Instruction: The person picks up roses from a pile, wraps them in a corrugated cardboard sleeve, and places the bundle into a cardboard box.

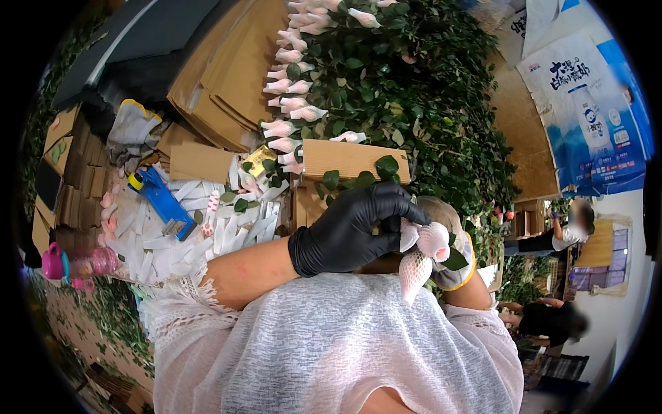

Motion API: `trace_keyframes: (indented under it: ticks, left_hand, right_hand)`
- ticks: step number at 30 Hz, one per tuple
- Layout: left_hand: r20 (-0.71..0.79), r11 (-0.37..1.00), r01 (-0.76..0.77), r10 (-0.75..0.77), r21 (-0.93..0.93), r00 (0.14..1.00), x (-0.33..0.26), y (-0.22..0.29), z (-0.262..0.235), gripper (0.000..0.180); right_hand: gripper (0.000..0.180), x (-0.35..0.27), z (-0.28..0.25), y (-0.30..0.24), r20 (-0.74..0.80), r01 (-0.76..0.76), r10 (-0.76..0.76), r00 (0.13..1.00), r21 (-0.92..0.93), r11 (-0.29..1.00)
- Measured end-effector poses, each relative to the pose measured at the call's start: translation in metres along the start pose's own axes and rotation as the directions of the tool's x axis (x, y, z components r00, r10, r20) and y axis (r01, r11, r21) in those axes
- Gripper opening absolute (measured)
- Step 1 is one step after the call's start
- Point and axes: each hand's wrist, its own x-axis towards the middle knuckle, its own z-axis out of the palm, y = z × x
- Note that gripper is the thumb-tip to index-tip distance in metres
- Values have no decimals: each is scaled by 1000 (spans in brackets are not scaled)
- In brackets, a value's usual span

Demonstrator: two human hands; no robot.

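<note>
In front of my chest is a small bunch of pale pink rosebuds in white foam net sleeves, with a few green leaves. One netted bud hangs lower, its tip pointing down. My left hand, in a black glove, reaches across from the left. Its fingers are curled and closed at the top of the bunch. Behind and right of the buds is my right hand, in a pale grey glove with a yellow cuff. The buds and my left hand hide its fingers.
A cardboard box stands just beyond my hands, beside piled leafy stems and rows of netted buds. At left lie white strips, a blue tape dispenser, grey gloves and a pink bottle. Two people are farther right.
</note>
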Motion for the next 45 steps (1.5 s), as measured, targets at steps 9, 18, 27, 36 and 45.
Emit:
trace_keyframes:
  ticks: [9, 18, 27, 36, 45]
  left_hand:
    - [-137, 878, 234, -315, -418, 939, -9, -14, -14, 27]
    - [-166, 959, 215, -246, -185, 955, -26, -22, -9, 19]
    - [-133, 922, 366, -381, -127, 915, -54, -29, -20, 15]
    - [-262, 917, 350, -392, -193, 882, -90, -17, -13, 15]
    - [-496, 842, 508, -523, -179, 693, -107, -1, -78, 9]
  right_hand:
    - [46, 21, 23, -37, 291, 380, -245, 925, -694, 611]
    - [48, 28, 26, -31, 366, 450, -275, 889, -805, 386]
    - [47, 24, -15, 21, 387, 471, -269, 882, -690, 550]
    - [44, 29, 15, 0, 574, 581, -127, 809, -750, 316]
    - [32, 19, 19, -36, 350, 355, -105, 931, -801, 482]
